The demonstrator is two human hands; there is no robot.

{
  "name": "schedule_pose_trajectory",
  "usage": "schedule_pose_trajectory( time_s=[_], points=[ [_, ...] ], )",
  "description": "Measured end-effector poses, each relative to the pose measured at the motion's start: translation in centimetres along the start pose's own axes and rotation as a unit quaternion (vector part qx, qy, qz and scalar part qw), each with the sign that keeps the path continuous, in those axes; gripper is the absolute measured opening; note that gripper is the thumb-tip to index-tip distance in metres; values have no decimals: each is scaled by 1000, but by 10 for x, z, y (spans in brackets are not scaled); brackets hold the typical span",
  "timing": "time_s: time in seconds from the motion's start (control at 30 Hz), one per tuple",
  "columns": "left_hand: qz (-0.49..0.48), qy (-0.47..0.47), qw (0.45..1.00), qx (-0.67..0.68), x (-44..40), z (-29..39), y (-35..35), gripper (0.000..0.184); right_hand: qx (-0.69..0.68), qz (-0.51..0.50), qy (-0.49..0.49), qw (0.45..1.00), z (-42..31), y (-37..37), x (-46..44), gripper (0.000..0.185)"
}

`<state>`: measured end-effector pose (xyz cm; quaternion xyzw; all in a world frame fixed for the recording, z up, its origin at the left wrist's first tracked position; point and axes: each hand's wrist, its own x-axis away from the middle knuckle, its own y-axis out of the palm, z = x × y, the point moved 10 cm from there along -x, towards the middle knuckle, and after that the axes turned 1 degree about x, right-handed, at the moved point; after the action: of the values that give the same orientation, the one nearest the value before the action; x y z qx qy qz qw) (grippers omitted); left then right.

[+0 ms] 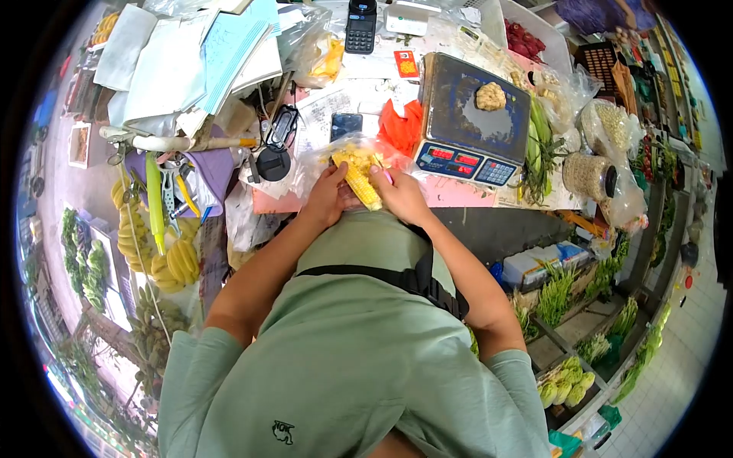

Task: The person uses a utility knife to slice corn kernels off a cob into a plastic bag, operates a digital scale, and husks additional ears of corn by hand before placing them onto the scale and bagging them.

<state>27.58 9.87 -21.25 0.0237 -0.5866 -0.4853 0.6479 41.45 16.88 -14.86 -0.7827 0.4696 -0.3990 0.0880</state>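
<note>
Hands: left hand (327, 195) clamped corn cob (357, 184); right hand (402, 196) gripped pink tool (389, 176), close beside.
Cob: sat at 6 o'clock from phone (347, 124).
Technique: steady cob, short strokes, fingertips clear looked best.

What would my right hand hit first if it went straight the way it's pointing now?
Probably the corn cob in your left hand, close ahead of your right hand, though depth is unclear.

The top edge cut off the card terminal (360, 29) and, at upper right, a person (592, 15) in purple. In the centre, the right hand (402, 198) covered most of a pink-handled tool (388, 176); the electronic scale's (450, 99) digits were too small to read.
</note>
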Motion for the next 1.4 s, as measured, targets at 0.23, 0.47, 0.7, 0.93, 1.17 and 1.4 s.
schedule_pose_trajectory(
  time_s=[0.23, 0.47, 0.7, 0.93, 1.17, 1.4],
  points=[
    [4, 20, 1000, 11, -9, -4, -11, 35, 21, -95, -29, 995, -13, 15, 10, 55],
    [-3, 14, 999, 45, -14, -9, -14, 34, -35, -64, 0, 997, 4, 14, 4, 55],
    [-51, 3, 999, 10, -7, -9, -1, 36, 27, -28, -31, 999, -17, 3, 2, 53],
    [-66, -27, 997, -22, -2, -16, 0, 35, -27, -44, -62, 997, -10, 17, -4, 44],
    [-54, -27, 997, -37, 8, -9, 14, 33, -25, 31, -36, 999, -17, -6, 1, 45],
    [-59, -56, 995, -58, 6, -13, 14, 35, -2, 37, -61, 997, -23, -11, 3, 51]
  ],
)
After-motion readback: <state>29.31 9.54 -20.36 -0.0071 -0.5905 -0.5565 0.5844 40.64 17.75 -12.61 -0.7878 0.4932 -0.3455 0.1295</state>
